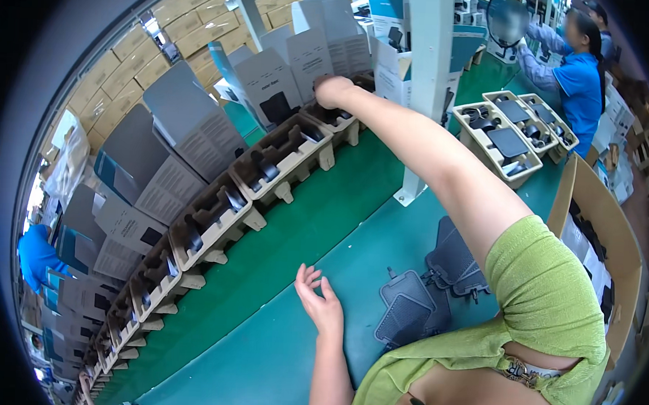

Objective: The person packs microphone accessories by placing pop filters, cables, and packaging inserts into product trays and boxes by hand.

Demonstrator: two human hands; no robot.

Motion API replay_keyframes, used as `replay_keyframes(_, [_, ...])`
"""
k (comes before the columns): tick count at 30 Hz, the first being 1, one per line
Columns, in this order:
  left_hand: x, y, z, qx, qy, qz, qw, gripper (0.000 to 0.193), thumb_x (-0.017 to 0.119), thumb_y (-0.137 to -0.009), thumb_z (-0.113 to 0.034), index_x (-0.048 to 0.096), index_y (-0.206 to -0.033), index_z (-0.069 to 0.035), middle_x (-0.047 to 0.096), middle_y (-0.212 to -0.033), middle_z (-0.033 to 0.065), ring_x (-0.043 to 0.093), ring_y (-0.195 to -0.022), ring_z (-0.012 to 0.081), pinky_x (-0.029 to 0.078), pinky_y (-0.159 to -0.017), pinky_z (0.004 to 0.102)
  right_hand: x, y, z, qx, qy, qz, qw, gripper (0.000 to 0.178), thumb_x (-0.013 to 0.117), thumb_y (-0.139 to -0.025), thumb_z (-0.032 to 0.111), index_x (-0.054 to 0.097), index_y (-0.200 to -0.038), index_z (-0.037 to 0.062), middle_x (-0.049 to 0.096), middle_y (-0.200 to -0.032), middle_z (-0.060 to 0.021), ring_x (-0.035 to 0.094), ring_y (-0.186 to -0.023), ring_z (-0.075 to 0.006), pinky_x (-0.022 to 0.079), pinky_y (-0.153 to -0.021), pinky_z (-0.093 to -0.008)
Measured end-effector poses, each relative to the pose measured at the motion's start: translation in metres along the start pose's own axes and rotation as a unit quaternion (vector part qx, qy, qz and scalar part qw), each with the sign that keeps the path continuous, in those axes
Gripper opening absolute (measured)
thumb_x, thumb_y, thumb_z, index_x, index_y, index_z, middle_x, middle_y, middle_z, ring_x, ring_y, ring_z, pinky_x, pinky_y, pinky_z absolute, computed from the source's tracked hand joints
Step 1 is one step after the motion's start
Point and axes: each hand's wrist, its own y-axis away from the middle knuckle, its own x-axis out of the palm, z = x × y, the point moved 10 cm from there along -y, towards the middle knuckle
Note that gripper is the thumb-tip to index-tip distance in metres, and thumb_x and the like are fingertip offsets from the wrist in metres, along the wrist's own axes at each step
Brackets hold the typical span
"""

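Observation:
My right arm stretches far across the bench, and my right hand [333,92] is over the farthest moulded pulp tray [333,123] in the row. Its fingers curl down out of sight, so I cannot tell what they hold. Nearer me, my left hand [319,296] hovers above the green bench, palm turned up, fingers loosely apart with nothing in them. To its right lie several flat dark grey panels [408,307] with a mesh-like surface and small clips, some overlapping. The trays hold black parts [266,168], and open printed cartons [271,91] stand behind them.
The tray row runs along a green belt [288,201] from near left to far centre. A white post [425,84] rises beyond my right forearm. More filled trays [512,135] and a large cardboard box [598,236] stand right. People in blue work nearby.

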Motion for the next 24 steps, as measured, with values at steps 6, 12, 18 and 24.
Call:
replay_keyframes(6, [-0.008,0.0,-0.003,0.001,-0.017,-0.005,1.0,0.045,0.051,-0.078,0.008,0.039,-0.122,0.001,0.05,-0.107,0.0179,0.055,-0.091,0.0248,0.046,-0.075,0.0323,0.051,-0.033,-0.008,0.017,0.062,0.01,0.998,0.027,0.05,-0.081,0.016,0.064,-0.101,0.005,0.06,-0.11,-0.0154,0.059,-0.102,-0.0274,0.048,-0.081,-0.0358])
replay_keyframes(12, [0.006,0.0,-0.01,-0.006,0.011,0.045,0.999,0.042,0.049,-0.081,0.006,0.04,-0.121,0.002,0.047,-0.111,0.0176,0.054,-0.094,0.0231,0.044,-0.079,0.0319,0.082,-0.053,-0.002,-0.009,0.088,-0.031,0.996,0.024,0.049,-0.083,0.021,0.066,-0.095,0.0084,0.064,-0.098,-0.0145,0.06,-0.097,-0.027,0.049,-0.08,-0.0373])
replay_keyframes(18, [-0.008,0.003,-0.001,-0.033,-0.033,0.023,0.999,0.037,0.047,-0.083,0.005,0.042,-0.119,0.002,0.05,-0.112,0.0159,0.054,-0.095,0.0195,0.042,-0.081,0.0303,0.107,-0.051,-0.007,0.04,-0.023,-0.062,0.997,0.035,0.042,-0.087,0.027,0.057,-0.111,0.0086,0.05,-0.118,-0.0166,0.045,-0.113,-0.0319,0.037,-0.093,-0.0433])
replay_keyframes(24, [-0.008,0.004,0.0,-0.036,-0.034,0.027,0.998,0.035,0.048,-0.082,0.005,0.044,-0.117,0.002,0.047,-0.112,0.0145,0.053,-0.094,0.0205,0.042,-0.082,0.0307,0.112,-0.056,-0.027,0.023,-0.24,-0.144,0.96,0.041,0.06,-0.078,0.036,0.056,-0.106,0.007,0.06,-0.097,-0.0187,0.058,-0.093,-0.0329,0.046,-0.082,-0.0378])
